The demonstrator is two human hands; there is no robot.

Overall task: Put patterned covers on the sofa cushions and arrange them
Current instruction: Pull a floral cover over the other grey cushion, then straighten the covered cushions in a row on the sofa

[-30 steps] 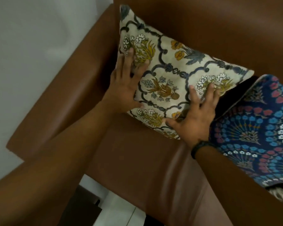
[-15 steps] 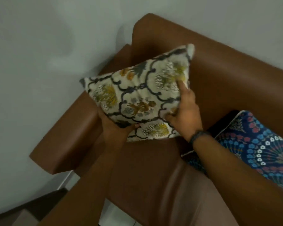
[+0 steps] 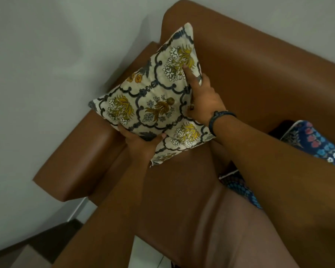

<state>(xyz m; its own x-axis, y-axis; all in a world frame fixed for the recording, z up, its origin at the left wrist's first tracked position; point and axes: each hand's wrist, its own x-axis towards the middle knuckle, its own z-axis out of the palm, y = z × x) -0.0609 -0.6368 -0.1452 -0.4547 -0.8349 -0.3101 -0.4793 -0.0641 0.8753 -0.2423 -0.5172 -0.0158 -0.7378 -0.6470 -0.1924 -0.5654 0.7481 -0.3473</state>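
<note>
A cream cushion [image 3: 153, 101] with a dark lattice and yellow flower print is held up in the sofa's left corner, tilted on one corner. My left hand [image 3: 141, 144] grips its lower edge from underneath, thumb on the front. My right hand [image 3: 203, 97] presses against its right edge with the forefinger stretched up over the print. A blue cushion [image 3: 317, 142] with red and white floral dots lies on the seat at the right, partly hidden behind my right forearm.
The brown leather sofa [image 3: 259, 74] fills the view, its armrest [image 3: 81, 157] at the left against a pale wall [image 3: 46, 74]. A strip of white floor tile [image 3: 143, 256] and a dark skirting show below the seat's front edge.
The cream cushion went from lying flat against the backrest under both palms to being lifted and turned onto a corner. My left hand moved beneath it; my right shifted to its right edge.
</note>
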